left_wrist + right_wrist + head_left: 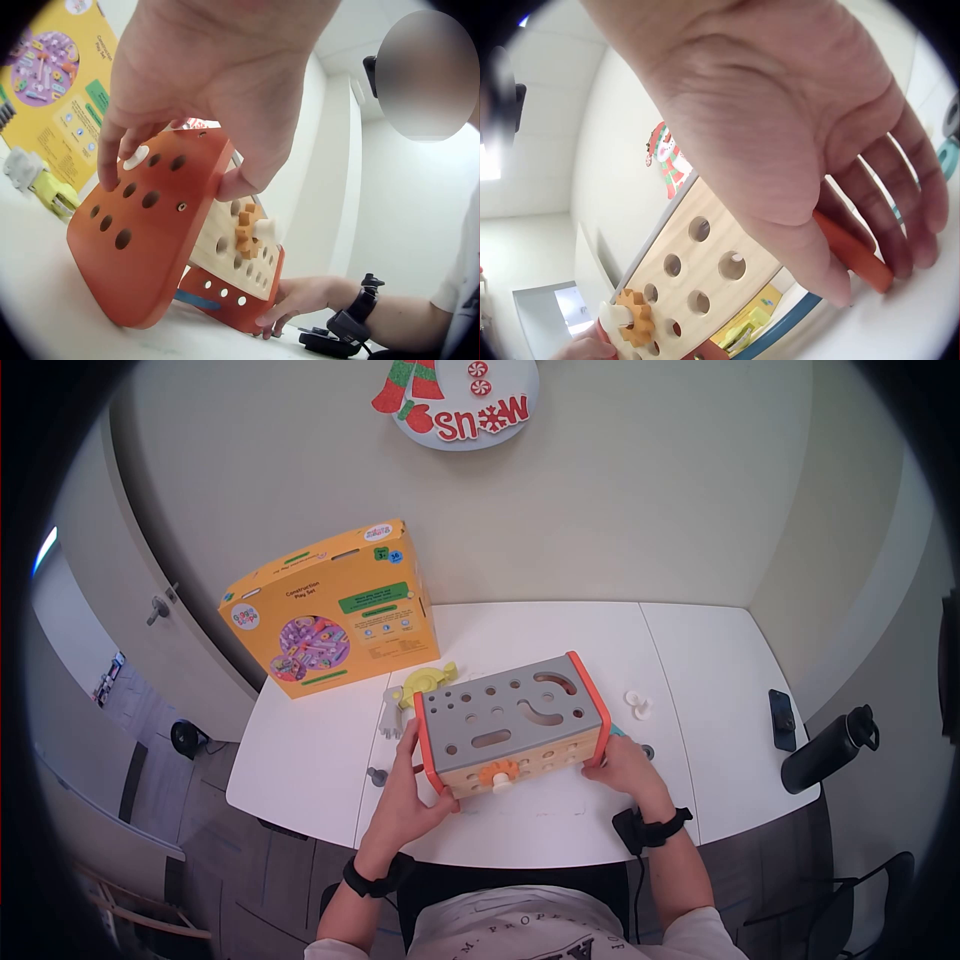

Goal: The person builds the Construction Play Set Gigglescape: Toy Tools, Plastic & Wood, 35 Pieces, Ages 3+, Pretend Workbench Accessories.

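Both hands hold a toy workbench (540,737) by its two ends, its grey slotted top tilted toward the camera. My left hand (405,810) grips the left red end panel (154,247), thumb on the front edge and fingers over the outer face. At the other end, my right hand (630,768) holds the right red panel's edge (855,259) between thumb and fingers. An orange gear (640,321) sits on the holed wooden front, with a white peg (264,229) through its middle. A blue strip (199,302) shows beneath the workbench.
The yellow play-set box (330,595) stands at the back left. Near it lie a yellow-green toy piece (428,679) and a grey piece (390,718). A grey bolt (377,776) is by the left hand. White pieces (638,705), a phone (782,720) and a black bottle (822,755) are on the right.
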Motion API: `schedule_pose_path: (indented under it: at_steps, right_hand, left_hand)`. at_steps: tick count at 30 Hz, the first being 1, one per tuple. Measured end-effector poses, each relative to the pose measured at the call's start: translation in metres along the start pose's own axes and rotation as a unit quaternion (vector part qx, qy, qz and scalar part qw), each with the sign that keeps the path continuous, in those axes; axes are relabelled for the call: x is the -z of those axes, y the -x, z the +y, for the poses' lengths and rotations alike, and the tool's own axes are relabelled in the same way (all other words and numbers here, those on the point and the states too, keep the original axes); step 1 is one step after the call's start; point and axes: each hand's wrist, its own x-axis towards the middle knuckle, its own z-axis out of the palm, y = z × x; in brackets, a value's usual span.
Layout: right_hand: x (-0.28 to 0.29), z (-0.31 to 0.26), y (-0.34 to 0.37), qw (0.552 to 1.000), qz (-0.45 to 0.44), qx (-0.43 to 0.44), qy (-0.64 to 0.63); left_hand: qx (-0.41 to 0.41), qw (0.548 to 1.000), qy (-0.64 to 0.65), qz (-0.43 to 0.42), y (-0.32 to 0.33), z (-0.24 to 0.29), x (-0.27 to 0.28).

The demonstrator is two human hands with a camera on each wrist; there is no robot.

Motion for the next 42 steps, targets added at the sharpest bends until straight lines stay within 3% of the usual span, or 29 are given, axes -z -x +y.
schedule_pose_path:
  at_steps: [26, 33, 35, 36, 38, 42]
  right_hand:
    - [-0.013, 0.011, -0.005, 0.998, 0.005, 0.016, 0.064]
    - [-0.005, 0.012, 0.001, 0.999, -0.042, 0.018, -0.008]
    - [0.016, 0.004, 0.006, 0.996, -0.076, 0.006, -0.039]
    - [0.027, 0.002, 0.008, 0.998, -0.057, 0.000, -0.017]
    - [0.048, 0.002, 0.014, 0.999, -0.023, -0.007, 0.029]
    - [0.063, 0.009, 0.021, 0.998, 0.044, -0.051, -0.005]
  left_hand:
    - [-0.015, 0.999, 0.041, -0.004, -0.003, 0.002, -0.002]
    - [-0.027, 0.998, 0.056, -0.001, -0.003, -0.006, -0.003]
    - [0.030, 0.993, 0.116, -0.019, -0.002, 0.006, 0.002]
    - [0.059, 0.987, 0.146, -0.028, -0.002, 0.009, 0.003]
    - [0.028, 0.993, 0.108, -0.025, -0.002, 0.005, 0.002]
    - [0.019, 1.000, 0.006, -0.016, 0.006, 0.005, 0.021]
